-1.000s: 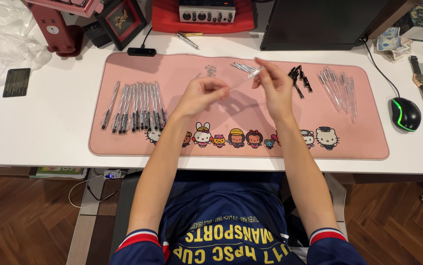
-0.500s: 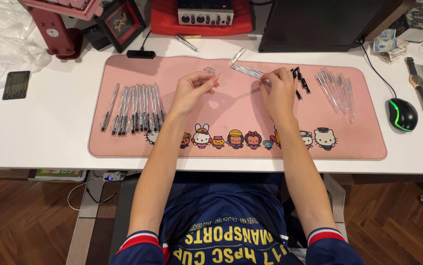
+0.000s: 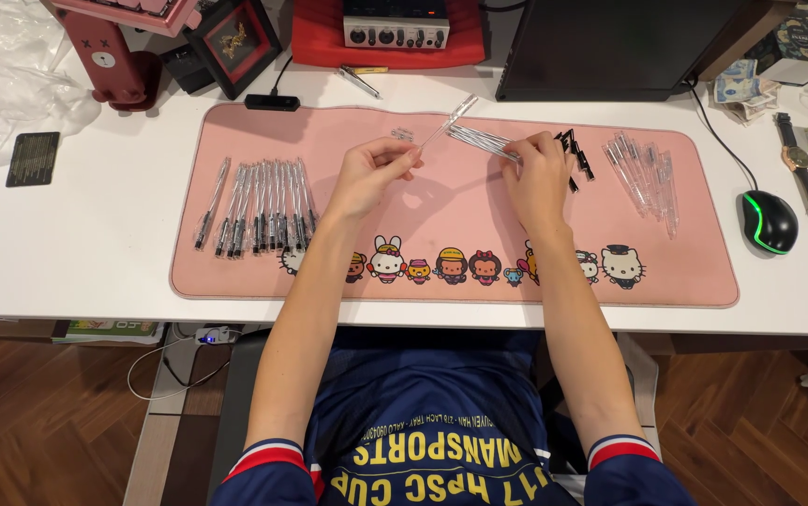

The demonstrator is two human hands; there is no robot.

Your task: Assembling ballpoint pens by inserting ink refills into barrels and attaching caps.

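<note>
A white desk (image 3: 67, 253) fills the middle of the frame, with brown wood floor (image 3: 48, 422) showing below it. A big pink desk mat (image 3: 460, 211) with little cartoon animals along its lower edge lies on the desk.

The left hand (image 3: 373, 174) is near the top middle of the mat. Its fingers are pinched on a clear pen tube (image 3: 449, 122) that points up and to the right. The right hand (image 3: 537, 171) is just to the right, curled down over a small pile of clear pen tubes (image 3: 479, 141) on the mat; I cannot tell if it grips one. Small black pen parts (image 3: 577, 155) lie just beside that hand.

On the left part of the mat is a neat row of finished pens (image 3: 259, 206). On the right part lie more clear pen pieces (image 3: 643, 173).

At the right edge of the desk sit a black mouse (image 3: 766, 220) with a green light and a wristwatch (image 3: 800, 169). In the upper left are crinkly clear plastic (image 3: 1, 75) and a dark card (image 3: 33, 157). At the top are a black picture frame (image 3: 233, 42), a red cloth (image 3: 315, 37) under a small grey box with knobs (image 3: 395, 28), and a big black box (image 3: 601, 47).
</note>
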